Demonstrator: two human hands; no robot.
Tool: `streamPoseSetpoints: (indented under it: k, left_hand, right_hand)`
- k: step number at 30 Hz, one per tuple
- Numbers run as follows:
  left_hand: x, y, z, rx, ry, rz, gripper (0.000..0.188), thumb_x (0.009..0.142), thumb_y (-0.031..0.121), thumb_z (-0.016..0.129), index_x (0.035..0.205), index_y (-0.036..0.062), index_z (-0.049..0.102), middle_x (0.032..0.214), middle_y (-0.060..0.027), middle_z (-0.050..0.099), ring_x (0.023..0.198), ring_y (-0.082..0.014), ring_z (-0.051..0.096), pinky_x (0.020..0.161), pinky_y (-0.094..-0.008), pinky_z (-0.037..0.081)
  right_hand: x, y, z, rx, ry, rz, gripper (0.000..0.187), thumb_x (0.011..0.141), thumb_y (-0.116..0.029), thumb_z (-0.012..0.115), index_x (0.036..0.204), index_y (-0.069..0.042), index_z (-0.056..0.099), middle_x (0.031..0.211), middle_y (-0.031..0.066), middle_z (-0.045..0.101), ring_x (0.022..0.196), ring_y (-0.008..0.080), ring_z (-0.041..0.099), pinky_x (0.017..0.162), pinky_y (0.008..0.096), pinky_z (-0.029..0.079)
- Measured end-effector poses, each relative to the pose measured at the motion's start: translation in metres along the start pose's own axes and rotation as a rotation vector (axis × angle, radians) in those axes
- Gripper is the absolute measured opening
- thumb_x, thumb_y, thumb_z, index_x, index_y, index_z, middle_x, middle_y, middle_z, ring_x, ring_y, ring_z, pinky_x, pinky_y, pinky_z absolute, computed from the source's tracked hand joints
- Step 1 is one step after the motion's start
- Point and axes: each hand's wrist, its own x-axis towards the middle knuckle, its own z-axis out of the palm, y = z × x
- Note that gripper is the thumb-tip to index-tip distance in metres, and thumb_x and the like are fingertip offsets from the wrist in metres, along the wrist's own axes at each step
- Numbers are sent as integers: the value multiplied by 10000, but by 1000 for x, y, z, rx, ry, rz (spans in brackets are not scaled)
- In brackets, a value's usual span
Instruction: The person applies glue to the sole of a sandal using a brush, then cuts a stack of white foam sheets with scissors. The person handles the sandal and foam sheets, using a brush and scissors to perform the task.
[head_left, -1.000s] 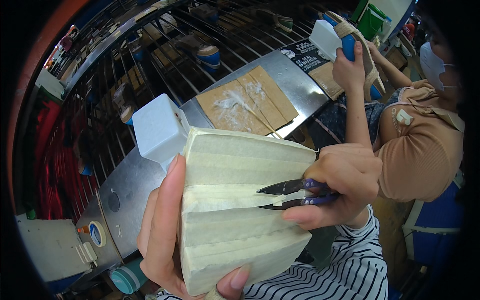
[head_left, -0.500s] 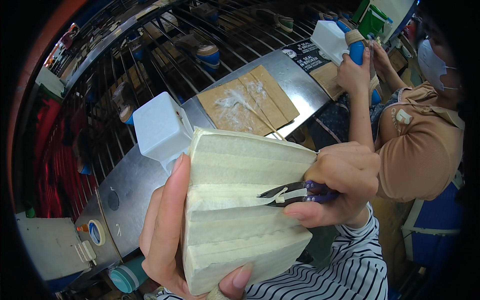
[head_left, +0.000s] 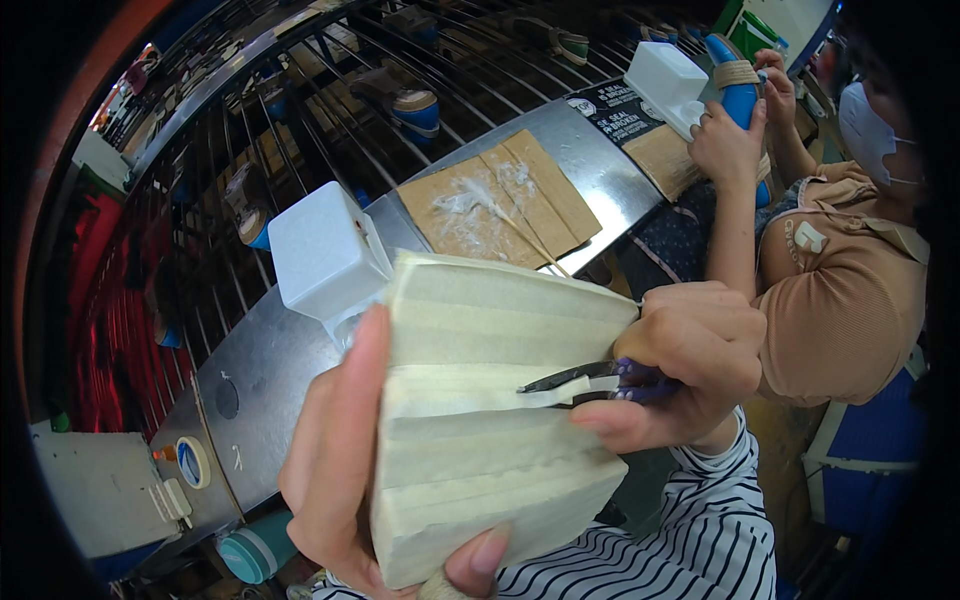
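A block-like object covered in pale yellow, ridged tape strips [head_left: 470, 440] fills the middle of the view. My left hand [head_left: 335, 455] grips its left side, fingers behind and thumb at the lower edge, where a bit of rope-like trim [head_left: 440, 588] shows. In my right hand [head_left: 700, 365] is a pair of small snips [head_left: 590, 385] with dark blades and purple handles. Their blades lie against the tape surface, with a narrow pale strip between them. What is under the tape is hidden.
Behind stand a white plastic container [head_left: 325, 250] and stained cardboard [head_left: 500, 205] with a thin stick on the metal table [head_left: 275, 385]. A tape roll [head_left: 193, 463] lies at left. A rack [head_left: 300, 110] holds shoes. At right, a co-worker handles a blue shoe [head_left: 738, 90].
The snips' blades have closed further and a small curled scrap on them no longer shows. My hands and the block shifted slightly right. The co-worker's shoe moved up and right.
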Motion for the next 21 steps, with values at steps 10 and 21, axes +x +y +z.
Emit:
streamPoseSetpoints:
  k: [10,21]
  left_hand:
    - [9,-42,-21,13,-13,125,1212,679,476,810,1500,-93,124,1436,-300,382,1306,-365,460,1092,-464,369]
    - [39,-62,-21,72,-108,657,1131,703,528,742,1436,-174,243,1358,-326,455,1227,-371,532,1027,-426,432]
  right_hand:
    - [1,-1,2,21,-16,8,421,655,-312,878,585,-51,555,470,21,496,363,128,480,356,240,348]
    - [2,0,2,-7,-25,-7,390,642,-287,887,591,-74,565,481,24,521,377,122,500,361,231,366]
